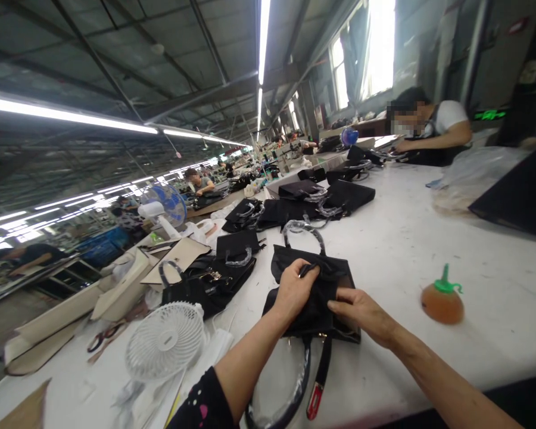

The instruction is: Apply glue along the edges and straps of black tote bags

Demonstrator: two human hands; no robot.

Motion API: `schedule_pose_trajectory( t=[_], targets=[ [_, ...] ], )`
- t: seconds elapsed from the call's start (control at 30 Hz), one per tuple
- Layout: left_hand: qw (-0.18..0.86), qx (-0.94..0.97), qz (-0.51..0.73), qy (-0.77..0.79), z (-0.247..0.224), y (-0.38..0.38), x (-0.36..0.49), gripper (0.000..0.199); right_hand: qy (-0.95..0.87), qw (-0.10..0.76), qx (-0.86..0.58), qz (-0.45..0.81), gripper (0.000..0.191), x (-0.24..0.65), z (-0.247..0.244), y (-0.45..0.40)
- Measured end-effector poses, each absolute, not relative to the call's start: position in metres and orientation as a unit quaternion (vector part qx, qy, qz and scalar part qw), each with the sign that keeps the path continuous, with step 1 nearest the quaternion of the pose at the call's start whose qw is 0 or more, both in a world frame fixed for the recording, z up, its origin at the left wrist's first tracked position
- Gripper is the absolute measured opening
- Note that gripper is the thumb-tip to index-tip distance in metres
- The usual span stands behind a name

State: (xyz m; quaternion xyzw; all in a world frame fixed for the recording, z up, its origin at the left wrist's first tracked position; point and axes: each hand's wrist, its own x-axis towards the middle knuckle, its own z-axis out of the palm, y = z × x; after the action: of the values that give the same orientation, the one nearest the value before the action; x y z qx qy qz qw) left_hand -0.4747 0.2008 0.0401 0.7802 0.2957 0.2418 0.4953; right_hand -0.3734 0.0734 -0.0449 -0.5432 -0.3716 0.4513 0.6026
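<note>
A black handbag (310, 322) lies on the white table with its opening spread. One plastic-wrapped handle (304, 225) arches beyond it, and another handle (297, 390) loops toward me beside a strap (322, 363) with a red-covered end. My left hand (296, 286) has its fingers closed on black material at the bag's upper middle. My right hand (360, 310) is at the bag's right side, thumb and fingers pinched on the black lining near the opening.
Left of the bag are a white fan (165, 341), scissors (102, 338) and more black bags (218, 274). On the right stands an orange bottle (442, 302) with a green nozzle. Farther back, a person (446, 128) works at the table near a plastic bag (477, 176).
</note>
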Motion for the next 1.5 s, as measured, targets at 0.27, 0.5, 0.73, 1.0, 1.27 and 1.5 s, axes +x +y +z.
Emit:
schedule_pose_trajectory(
  t=[0.27, 0.5, 0.73, 1.0, 1.27, 1.5],
  targets=[
    [0.439, 0.805, 0.260, 0.304, 0.038, 0.198, -0.470, 0.014, -0.254, 0.670, -0.466, 0.519, 0.035, -0.400, -0.027, 0.065],
    [0.379, 0.862, 0.195, 0.274, 0.047, 0.198, -0.480, 0.018, -0.228, 0.705, -0.479, 0.471, 0.018, -0.383, -0.009, 0.079],
    [0.322, 0.903, 0.100, 0.265, 0.059, 0.192, -0.484, 0.082, -0.344, 0.609, -0.580, 0.419, 0.027, -0.368, 0.016, 0.096],
    [0.345, 0.902, 0.070, 0.252, 0.049, 0.200, -0.472, 0.091, -0.447, 0.523, -0.661, 0.299, 0.030, -0.360, 0.021, 0.094],
    [0.299, 0.915, 0.066, 0.263, 0.038, 0.206, -0.459, 0.071, -0.474, 0.504, -0.696, 0.190, 0.033, -0.359, 0.026, 0.091],
    [0.197, 0.930, 0.137, 0.278, 0.039, 0.222, -0.455, 0.007, -0.451, 0.586, -0.638, 0.215, 0.027, -0.357, 0.043, 0.067]
  ],
)
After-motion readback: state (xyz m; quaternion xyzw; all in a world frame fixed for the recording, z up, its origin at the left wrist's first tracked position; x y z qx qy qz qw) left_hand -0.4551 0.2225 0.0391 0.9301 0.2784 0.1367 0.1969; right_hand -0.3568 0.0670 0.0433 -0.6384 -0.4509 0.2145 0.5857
